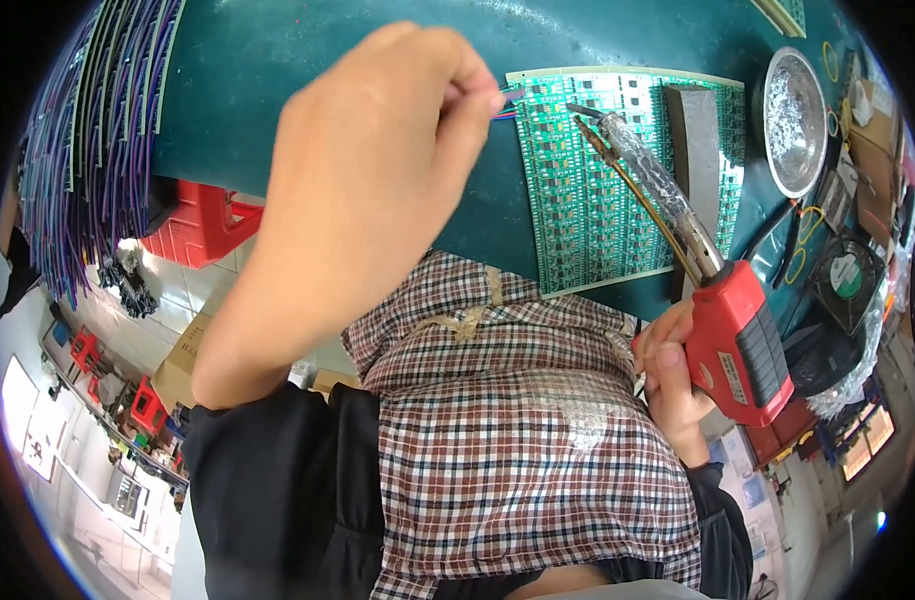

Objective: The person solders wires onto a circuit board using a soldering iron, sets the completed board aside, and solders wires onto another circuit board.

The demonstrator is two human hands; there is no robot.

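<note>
My left hand (393, 110) reaches across the table with thumb and forefinger pinched on thin coloured wires (505, 115), purple, blue and red among them. Their ends lie at the upper left edge of a green circuit board panel (568, 215) with rows of small components. My right hand (668, 370) is closed round the red soldering gun (728, 345), partly hidden behind its body. The gun's stained metal barrel slants up and left over the panel. Its tip is near the wire ends, and a thin feed tube runs alongside; contact with the panel cannot be told.
A dark grey bar (694, 150) lies across the panel's right part. Right of it are a metal bowl (776, 130) of silvery bits, cutters (773, 245) and a small fan (846, 275). Wired boards (113, 90) hang over the left table edge, near a red stool (198, 228).
</note>
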